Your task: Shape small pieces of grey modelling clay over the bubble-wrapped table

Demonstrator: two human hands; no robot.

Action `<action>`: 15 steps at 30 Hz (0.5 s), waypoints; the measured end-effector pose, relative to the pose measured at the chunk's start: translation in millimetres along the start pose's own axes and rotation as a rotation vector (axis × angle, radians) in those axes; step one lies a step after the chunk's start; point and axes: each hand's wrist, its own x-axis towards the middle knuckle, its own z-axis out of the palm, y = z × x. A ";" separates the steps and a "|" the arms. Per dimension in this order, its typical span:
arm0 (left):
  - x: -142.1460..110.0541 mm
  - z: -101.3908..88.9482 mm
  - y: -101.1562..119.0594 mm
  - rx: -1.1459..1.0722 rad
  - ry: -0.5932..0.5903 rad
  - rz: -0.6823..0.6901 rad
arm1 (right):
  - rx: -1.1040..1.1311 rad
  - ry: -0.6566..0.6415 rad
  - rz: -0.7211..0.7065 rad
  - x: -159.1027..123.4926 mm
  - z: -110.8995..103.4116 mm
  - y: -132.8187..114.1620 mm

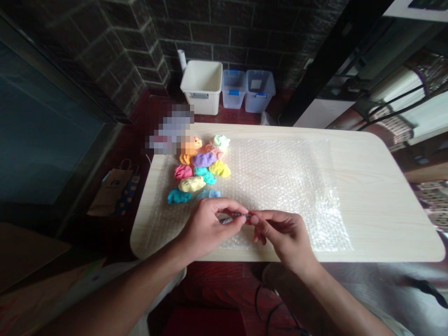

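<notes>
My left hand and my right hand meet above the near part of the bubble wrap. Both are closed, thumbs against fingers, pinching a small, thin grey thing between them. Its kind is too small to make out, and fingers hide most of it. Beyond my left hand lies a group of soft, crumpled, coloured lumps, among them a light blue one, a teal one, a pale yellow one and a purple one. The light blue lump is partly covered by my left hand.
The bubble wrap lies on a pale wooden table with rounded corners. A pixelated patch covers something at its back left corner. Behind stand a white bin and two clear plastic boxes. Paper bags are on the floor at left.
</notes>
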 end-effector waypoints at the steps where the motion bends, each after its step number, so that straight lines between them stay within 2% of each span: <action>1: 0.1 -0.3 -0.2 -0.019 -0.008 -0.011 | 0.007 0.000 0.000 0.2 -0.6 -0.4; 15: 0.2 0.4 0.2 -0.097 -0.036 -0.074 | -0.006 -0.029 -0.073 -0.4 -0.1 0.3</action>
